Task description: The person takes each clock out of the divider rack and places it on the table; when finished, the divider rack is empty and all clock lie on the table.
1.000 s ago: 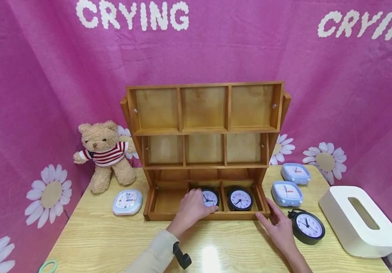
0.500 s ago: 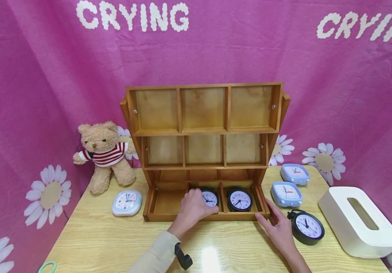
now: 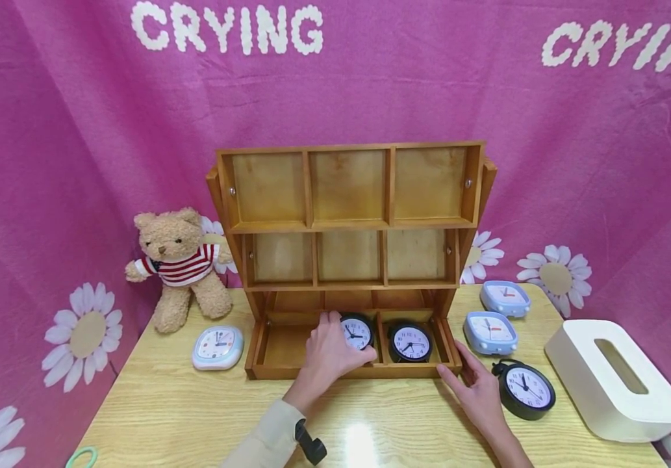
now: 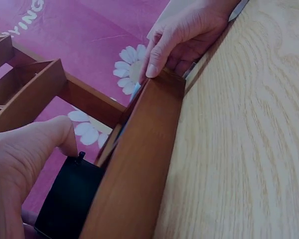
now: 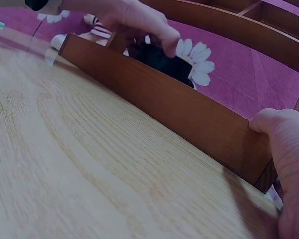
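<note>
In the head view my left hand grips a round black alarm clock by its sides, at the middle bottom compartment of a wooden shelf. The left wrist view shows the clock's black side rising above the front board, thumb against it; the fingers behind are mostly hidden. A second black alarm clock sits in the right bottom compartment. My right hand holds the shelf's lower right corner, thumb on the front board and fingers along the side. A third black alarm clock lies on the table beside that hand.
Two blue clocks and a white tissue box stand at the right. On the left are a pale blue-and-white clock and a teddy bear. Pink cloth hangs behind. A green ring-shaped piece shows at the lower left.
Over the last half second the clock in my left hand has risen slightly and shifted a little left, the hand moving with it. My right hand has stayed at the shelf's corner.
</note>
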`<state>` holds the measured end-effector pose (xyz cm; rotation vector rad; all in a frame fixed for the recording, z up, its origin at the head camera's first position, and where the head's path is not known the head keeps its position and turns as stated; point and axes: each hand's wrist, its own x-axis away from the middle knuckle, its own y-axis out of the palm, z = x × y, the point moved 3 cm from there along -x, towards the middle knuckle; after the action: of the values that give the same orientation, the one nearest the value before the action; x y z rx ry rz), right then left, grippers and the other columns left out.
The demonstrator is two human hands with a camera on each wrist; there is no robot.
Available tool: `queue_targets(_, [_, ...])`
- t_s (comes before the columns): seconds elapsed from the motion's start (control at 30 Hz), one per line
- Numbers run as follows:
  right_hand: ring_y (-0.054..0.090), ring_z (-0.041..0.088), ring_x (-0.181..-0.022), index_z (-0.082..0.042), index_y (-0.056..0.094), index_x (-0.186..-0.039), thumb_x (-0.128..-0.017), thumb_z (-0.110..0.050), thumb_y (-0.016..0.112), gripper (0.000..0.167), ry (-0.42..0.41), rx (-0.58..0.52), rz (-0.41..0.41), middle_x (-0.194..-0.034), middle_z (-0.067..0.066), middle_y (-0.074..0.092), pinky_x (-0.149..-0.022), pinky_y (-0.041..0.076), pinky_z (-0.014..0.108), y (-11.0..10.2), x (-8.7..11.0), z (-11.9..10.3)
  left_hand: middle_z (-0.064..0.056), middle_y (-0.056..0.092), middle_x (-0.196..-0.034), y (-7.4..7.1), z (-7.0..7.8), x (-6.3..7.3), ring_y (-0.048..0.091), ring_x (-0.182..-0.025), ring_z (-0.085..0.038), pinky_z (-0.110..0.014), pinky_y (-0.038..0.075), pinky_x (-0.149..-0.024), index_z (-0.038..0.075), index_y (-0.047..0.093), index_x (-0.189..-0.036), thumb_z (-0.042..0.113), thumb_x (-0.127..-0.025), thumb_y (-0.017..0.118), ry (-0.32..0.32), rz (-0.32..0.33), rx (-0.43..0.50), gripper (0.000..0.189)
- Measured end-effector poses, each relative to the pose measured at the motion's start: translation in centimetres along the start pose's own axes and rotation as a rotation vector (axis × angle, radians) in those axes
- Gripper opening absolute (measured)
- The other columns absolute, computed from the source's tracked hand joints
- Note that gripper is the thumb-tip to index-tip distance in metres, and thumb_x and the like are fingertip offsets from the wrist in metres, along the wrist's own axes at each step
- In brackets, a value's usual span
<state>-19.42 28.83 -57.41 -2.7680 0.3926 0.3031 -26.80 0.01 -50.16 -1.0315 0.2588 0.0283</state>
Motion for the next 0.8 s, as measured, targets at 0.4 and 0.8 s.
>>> queue_targets(0.4, [0.052,0.043,-0.129,0.006,0.047,-0.152,-0.094,-0.004,0.077,0.067,-0.035,-0.022,0.008,-0.148,0.035,0.051,-0.094,0.043,0.007,0.0,-0.1,-0.1,-0.003,0.054,-0.115,-3.4,-1.5,2.7,0.062,-0.089,-0.029,-0.038,0.055,-0.068,0.012,0.055,-0.128,0.050,-0.059,0.089,-0.058,0.037,0.211,0.086])
queue_targets(0.8, [0.052,0.039,-0.130,0.006,0.048,-0.152,-0.095,-0.008,0.078,0.066,-0.014,0.001,0.012,-0.149,0.033,0.051,-0.093,0.044,0.007,0.2,0.1,-0.2,-0.001,0.055,-0.112,-6.3,-5.4,5.8,0.060,-0.088,-0.022,-0.034,0.051,-0.070,0.011,0.058,-0.124,0.045,-0.059,0.090,-0.098,0.136,0.218,0.080])
